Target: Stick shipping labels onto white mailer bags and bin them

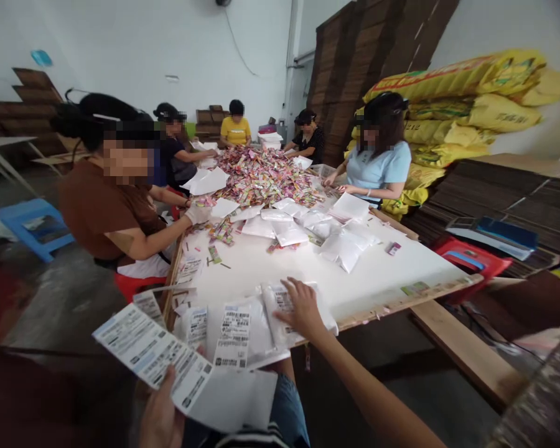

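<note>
My left hand [159, 407] grips a long strip of printed shipping labels [152, 354] near the bottom of the view, thumb on top. Beneath the strip hangs a blank white sheet [238, 398]; what supports it is hidden. My right hand [303, 311], fingers spread, rests on a white mailer bag [280, 330] with a label on it at the table's near edge. Beside that bag, to its left, lies a second white mailer [259, 326] bearing a shipping label [233, 336]. Another labelled mailer [193, 326] sits farther left, partly covered.
On the white table [354, 292] several filled white bags [348, 246] lie before a heap of small colourful packets [261, 174]. Several co-workers sit around it, one in a brown shirt [107, 211] at left. A blue stool [35, 224] and yellow sacks [448, 130] stand beyond.
</note>
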`<move>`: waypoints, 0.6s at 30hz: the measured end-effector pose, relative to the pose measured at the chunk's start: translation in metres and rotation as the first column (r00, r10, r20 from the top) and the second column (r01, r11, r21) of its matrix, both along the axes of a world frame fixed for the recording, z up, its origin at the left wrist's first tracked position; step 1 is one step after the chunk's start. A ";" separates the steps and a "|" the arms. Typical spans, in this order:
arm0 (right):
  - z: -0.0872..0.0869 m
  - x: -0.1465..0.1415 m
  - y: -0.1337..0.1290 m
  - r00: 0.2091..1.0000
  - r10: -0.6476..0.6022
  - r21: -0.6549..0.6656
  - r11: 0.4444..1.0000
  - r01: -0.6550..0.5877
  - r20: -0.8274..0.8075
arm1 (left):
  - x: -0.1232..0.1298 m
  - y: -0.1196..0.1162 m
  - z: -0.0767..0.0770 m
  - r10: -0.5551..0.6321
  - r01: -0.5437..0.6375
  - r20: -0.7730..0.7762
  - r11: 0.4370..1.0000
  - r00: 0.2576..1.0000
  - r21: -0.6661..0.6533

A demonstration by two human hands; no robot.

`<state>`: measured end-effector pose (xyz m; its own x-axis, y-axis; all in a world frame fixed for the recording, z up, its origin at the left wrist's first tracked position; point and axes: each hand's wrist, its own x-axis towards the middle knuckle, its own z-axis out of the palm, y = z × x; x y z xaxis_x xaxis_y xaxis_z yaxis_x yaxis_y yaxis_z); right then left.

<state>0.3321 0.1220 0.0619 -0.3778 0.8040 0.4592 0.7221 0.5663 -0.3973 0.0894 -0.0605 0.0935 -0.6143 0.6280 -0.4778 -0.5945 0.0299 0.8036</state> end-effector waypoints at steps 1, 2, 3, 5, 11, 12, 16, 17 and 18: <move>-0.010 0.001 -0.008 0.994 0.049 0.043 0.998 -0.053 0.099 | 0.002 0.001 -0.003 -0.001 0.001 -0.020 1.000 1.000 -0.008; -0.016 0.003 -0.014 0.978 0.088 0.065 0.993 -0.101 0.190 | 0.003 0.002 -0.006 0.009 -0.010 -0.046 1.000 0.999 -0.015; -0.020 0.005 -0.017 0.961 0.110 0.063 0.989 -0.130 0.254 | 0.004 0.003 -0.009 0.019 -0.021 -0.064 0.999 0.998 -0.026; -0.018 0.005 -0.010 0.945 0.108 0.025 0.992 -0.122 0.309 | 0.005 0.006 -0.015 -0.004 -0.001 -0.083 0.999 0.997 -0.051; 0.017 -0.061 0.050 0.947 0.156 -0.328 0.943 -0.058 0.282 | 0.008 0.009 -0.025 -0.068 0.062 -0.075 0.995 0.995 -0.074; 0.019 -0.076 0.055 0.928 0.211 -0.399 0.914 -0.076 0.307 | 0.008 0.009 -0.025 -0.062 0.056 -0.081 0.996 0.995 -0.072; 0.016 -0.113 0.056 0.848 0.417 -0.553 0.812 -0.186 0.326 | 0.010 0.007 -0.028 -0.070 0.067 -0.077 0.997 0.995 -0.049; 0.014 -0.116 0.055 0.837 0.445 -0.566 0.797 -0.208 0.319 | 0.010 0.007 -0.029 -0.070 0.067 -0.069 0.997 0.995 -0.042; 0.014 -0.116 0.053 0.826 0.469 -0.575 0.786 -0.228 0.313 | 0.011 0.006 -0.031 -0.067 0.066 -0.061 0.997 0.996 -0.033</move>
